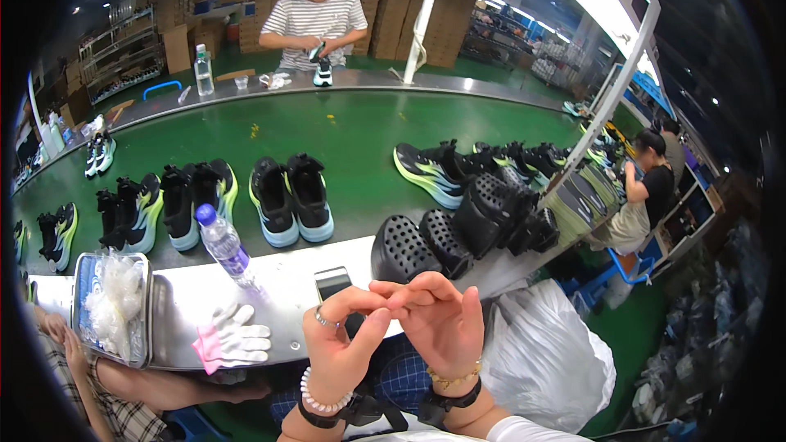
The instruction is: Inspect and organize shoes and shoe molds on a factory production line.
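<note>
My left hand (342, 342) and my right hand (444, 323) are raised at the table's front edge, their fingertips meeting. I see nothing held between them. The left thumb stands a little off the bent index finger, which wears a ring. The right palm is turned up, with loosely curled fingers and the thumb held apart. Just behind my left hand lies a phone (332, 280), partly covered by it. Black perforated clogs (403, 252) sit beyond my right hand. White gloves with a pink cuff (235, 337) lie to the left, near a purple-capped bottle (226, 247).
Pairs of black sneakers (288, 200) with pale blue soles line the green conveyor belt (344, 127). A tray (147, 311) holding crumpled clear plastic stands at left, beside a seated person. A white plastic bag (544, 356) hangs at right. Across the belt, a person (315, 16) handles a shoe.
</note>
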`<state>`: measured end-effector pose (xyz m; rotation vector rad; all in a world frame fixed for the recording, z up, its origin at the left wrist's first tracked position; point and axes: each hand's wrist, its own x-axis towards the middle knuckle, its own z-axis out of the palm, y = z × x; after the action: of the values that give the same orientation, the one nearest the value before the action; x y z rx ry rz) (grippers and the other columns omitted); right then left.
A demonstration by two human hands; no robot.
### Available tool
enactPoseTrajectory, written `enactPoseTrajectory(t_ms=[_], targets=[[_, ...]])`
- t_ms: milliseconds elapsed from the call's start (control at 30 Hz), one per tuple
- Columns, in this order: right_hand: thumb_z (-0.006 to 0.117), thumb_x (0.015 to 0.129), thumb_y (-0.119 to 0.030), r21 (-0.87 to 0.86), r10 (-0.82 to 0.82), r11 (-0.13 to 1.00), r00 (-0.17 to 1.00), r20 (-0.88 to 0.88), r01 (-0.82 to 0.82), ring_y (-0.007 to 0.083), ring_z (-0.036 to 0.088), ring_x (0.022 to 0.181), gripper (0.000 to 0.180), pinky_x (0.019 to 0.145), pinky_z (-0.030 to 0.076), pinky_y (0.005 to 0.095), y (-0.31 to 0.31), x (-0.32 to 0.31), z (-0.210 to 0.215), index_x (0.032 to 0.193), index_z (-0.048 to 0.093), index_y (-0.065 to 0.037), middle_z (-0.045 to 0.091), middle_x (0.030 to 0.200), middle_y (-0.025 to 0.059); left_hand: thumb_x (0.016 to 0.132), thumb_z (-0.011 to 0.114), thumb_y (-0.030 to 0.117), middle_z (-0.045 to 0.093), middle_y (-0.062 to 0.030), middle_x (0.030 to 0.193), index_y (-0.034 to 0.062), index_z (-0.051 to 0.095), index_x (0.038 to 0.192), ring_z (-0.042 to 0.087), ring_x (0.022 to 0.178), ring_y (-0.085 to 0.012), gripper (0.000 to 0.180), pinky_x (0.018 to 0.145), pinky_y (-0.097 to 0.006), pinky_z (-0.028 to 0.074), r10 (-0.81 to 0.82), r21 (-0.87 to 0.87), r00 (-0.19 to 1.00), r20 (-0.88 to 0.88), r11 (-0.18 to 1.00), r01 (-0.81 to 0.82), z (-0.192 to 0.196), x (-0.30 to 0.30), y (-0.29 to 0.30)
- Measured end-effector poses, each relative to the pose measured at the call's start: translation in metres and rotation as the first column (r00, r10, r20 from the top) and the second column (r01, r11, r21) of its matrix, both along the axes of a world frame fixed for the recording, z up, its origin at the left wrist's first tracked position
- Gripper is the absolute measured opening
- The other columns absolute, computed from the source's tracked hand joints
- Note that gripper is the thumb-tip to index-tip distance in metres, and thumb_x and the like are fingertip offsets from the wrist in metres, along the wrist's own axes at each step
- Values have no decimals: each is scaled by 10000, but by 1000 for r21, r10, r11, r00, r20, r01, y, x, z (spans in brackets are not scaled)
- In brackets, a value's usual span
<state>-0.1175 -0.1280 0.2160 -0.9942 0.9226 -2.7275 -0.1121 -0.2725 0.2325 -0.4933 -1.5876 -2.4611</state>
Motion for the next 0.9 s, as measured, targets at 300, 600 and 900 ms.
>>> enactPoseTrajectory(t_ms=[300, 600, 900], targets=[[103, 804, -869, 163, -109, 981, 994, 22, 104, 309, 206, 1449, 1164, 1164, 109, 435, -4, 38, 0, 1493, 209, 63, 90, 1580, 253, 789, 687, -37, 674, -85, 780, -28, 648, 866, 613, 670, -134, 87, 641, -246, 489, 52, -200, 994, -94, 977, -70, -9, 20, 18], [67, 778, -882, 318, -136, 934, 985, -107, 163, 383, 61, 1470, 1213, 1173, 40, 514, -11, 44, -1, 1456, 256, 106, 79, 1549, 320, 768, 714, -51, 668, -91, 762, -13, 631, 872, 611, 649, -141, 138, 611, -243, 481, 147, -141, 969, -200, 974, -177, -11, 25, 9], [78, 775, -881, 541, -354, 624, 821, -448, 564, 420, 104, 1458, 1188, 1159, 79, 523, -8, 41, -3, 1404, 414, 69, 342, 1488, 268, 688, 739, -80, 668, -92, 746, 11, 637, 851, 636, 637, -192, 212, 580, -261, 489, 259, -235, 889, -378, 902, -362, -5, 23, -1]])
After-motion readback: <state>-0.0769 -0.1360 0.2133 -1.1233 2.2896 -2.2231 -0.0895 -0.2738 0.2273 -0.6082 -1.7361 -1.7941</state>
